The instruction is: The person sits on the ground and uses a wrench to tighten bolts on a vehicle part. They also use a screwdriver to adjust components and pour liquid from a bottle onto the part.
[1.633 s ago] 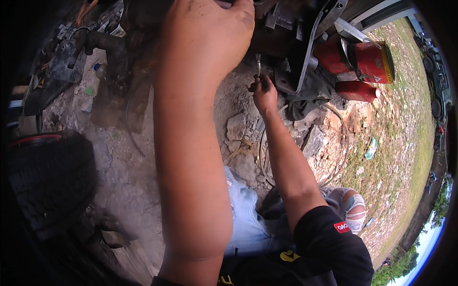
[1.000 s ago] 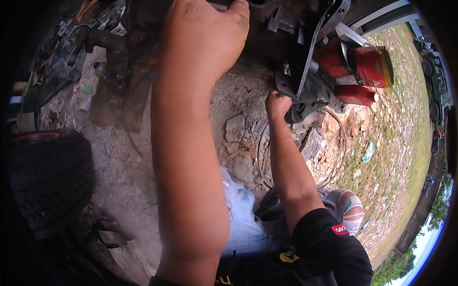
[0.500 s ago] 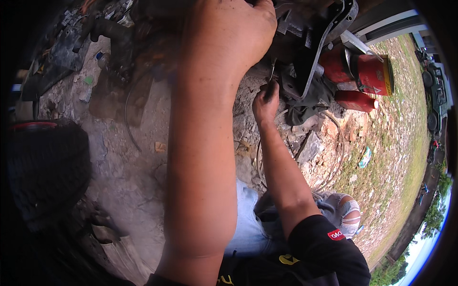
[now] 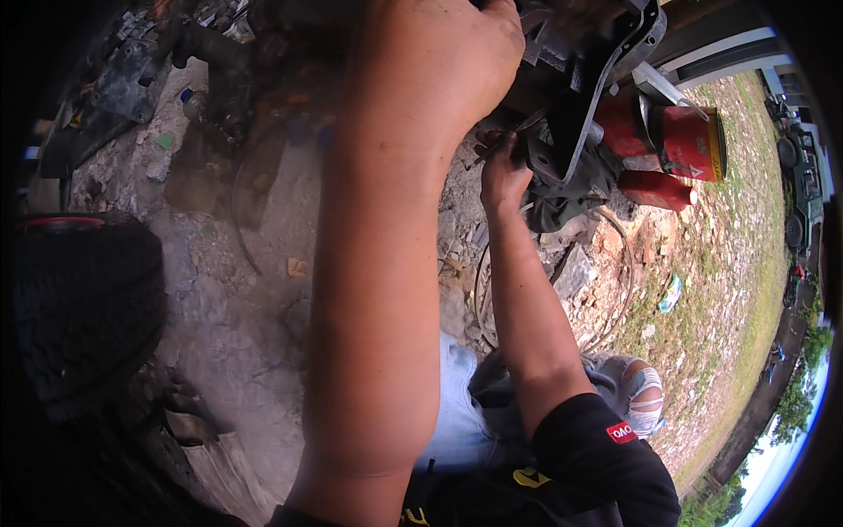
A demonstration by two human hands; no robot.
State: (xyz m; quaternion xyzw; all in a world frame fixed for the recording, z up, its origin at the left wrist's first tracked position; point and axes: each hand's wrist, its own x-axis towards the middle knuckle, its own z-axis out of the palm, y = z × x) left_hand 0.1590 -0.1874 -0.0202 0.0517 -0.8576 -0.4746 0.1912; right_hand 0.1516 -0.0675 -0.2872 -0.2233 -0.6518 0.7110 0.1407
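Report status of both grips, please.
Left grip partly out of frame. Right grip around slim metal tool, beside dark metal flange. Left forearm blocks some view.

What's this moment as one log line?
Left hand: at dark metal machinery, grip unclear | Right hand: gripping slender silvery metal tool near black metal flange

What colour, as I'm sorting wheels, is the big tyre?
The tyre is black, seen in the head view.

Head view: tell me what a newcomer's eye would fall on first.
Probably the left forearm, which fills the middle from the lower edge up to the left hand at the top. Next would likely be the bright red containers at upper right, then the big dark tire at the left edge.
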